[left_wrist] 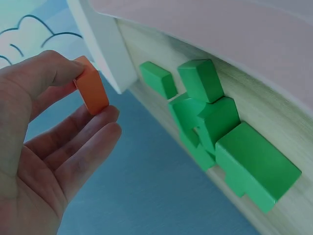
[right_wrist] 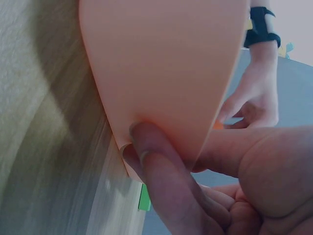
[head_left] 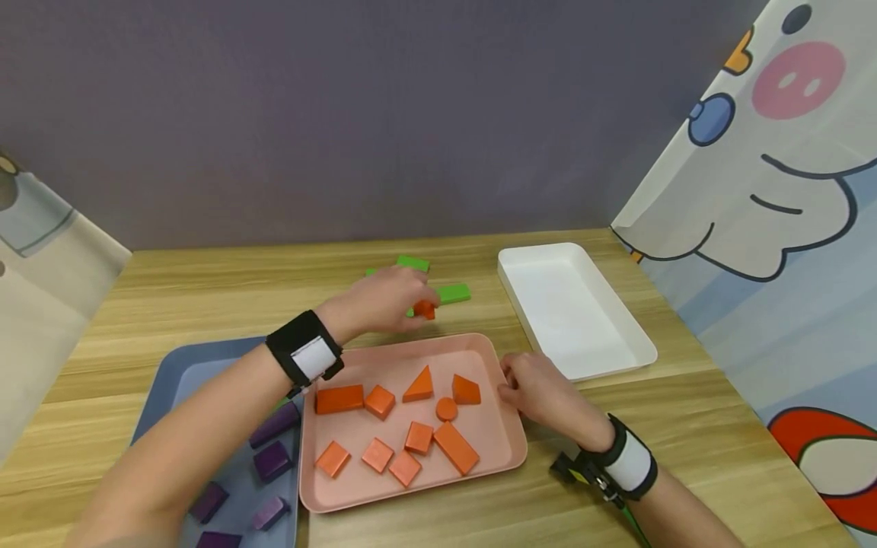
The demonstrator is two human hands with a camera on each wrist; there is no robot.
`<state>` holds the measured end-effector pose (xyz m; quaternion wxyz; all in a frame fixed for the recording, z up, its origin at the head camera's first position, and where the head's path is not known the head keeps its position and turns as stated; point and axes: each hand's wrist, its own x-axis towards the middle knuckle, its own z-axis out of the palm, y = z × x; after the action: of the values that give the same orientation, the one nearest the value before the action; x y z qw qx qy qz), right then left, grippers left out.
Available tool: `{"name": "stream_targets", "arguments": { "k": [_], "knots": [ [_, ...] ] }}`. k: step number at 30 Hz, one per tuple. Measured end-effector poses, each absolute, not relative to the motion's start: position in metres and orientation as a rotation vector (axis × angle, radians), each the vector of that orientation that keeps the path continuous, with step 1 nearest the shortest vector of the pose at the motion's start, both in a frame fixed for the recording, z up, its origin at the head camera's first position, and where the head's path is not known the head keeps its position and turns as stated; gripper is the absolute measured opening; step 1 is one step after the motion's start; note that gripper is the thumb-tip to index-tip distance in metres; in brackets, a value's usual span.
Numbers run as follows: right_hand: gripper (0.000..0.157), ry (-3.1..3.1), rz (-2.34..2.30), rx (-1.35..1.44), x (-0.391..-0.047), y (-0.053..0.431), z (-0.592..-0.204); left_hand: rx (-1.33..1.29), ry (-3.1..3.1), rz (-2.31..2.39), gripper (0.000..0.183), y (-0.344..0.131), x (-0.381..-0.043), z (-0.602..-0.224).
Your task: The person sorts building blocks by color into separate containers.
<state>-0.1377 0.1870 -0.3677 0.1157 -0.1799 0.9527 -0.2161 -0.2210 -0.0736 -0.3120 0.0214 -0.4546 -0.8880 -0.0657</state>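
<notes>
Woodgrain tbl (head_left: 226, 293), dk grey wall (head_left: 370, 122) behind

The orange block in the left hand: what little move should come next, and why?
Maybe carry that orange block over to the pink tray: the left hand pinches it near green blocks, while other orange blocks lie in the tray.

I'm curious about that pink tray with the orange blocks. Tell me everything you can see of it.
The pink tray is shallow and rectangular, with rounded corners, low walls and a smooth, plastic-looking finish. It sits right side up on the wood-grain table, beside the blue tray; whether their edges touch is unclear. Ten orange blocks lie scattered inside. The right hand pinches its right-hand wall, fingers against the outside.
</notes>
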Motion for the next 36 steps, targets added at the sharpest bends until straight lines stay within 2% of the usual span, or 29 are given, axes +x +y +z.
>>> {"name": "stream_targets", "arguments": {
  "k": [21, 30, 36],
  "knots": [
    [0.014, 2.787, -0.639, -0.560, -0.139, 0.188, -0.367, -1.762, -2.726, -0.045, 0.015, -0.078, -0.132, -0.313],
    [0.013, 2.785, -0.631, -0.548, -0.140, 0.189, -0.369, -1.815, -2.824, -0.058, 0.022, -0.076, -0.126, -0.325],
    [0.015, 2.789, -0.620, -0.545, -0.139, 0.188, -0.369, -1.733, -2.871, -0.063, 0.012, -0.079, -0.128, -0.329]
  ]
}}
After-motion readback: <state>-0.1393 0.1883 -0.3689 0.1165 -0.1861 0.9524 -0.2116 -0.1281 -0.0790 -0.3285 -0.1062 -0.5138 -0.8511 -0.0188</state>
